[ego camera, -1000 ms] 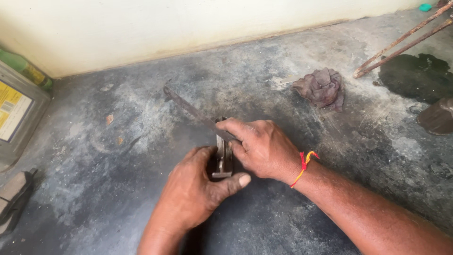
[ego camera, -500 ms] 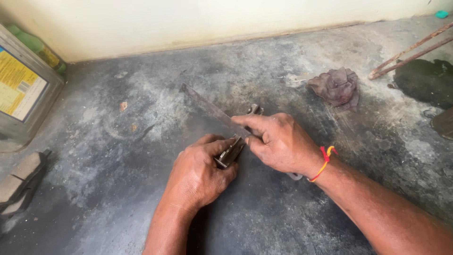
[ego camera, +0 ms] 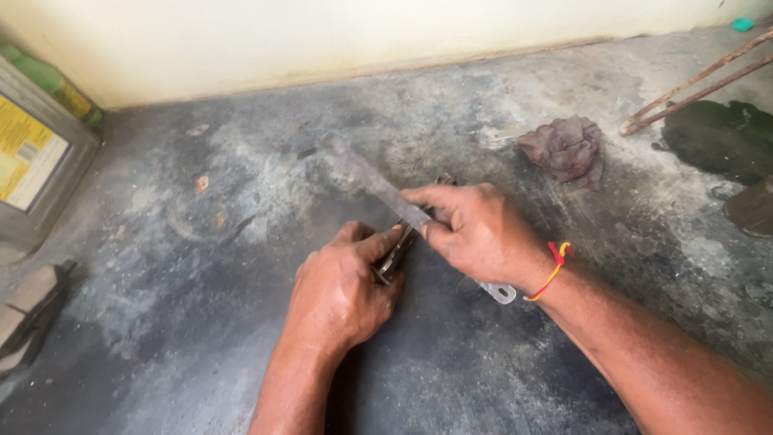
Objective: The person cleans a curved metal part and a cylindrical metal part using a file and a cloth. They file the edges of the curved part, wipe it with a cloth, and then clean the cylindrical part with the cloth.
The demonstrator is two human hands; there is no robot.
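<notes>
slid forward since half a second ago, the stiff flat file (ego camera: 378, 187) is clenched in the right hand (ego camera: 475, 238); the small metal part (ego camera: 394, 256) is pinned by the left hand (ego camera: 342, 294).

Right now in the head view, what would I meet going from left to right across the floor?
Metal tin with yellow label → left hand on a small metal part → right hand gripping a flat metal blade → crumpled rag → dark stain.
</notes>
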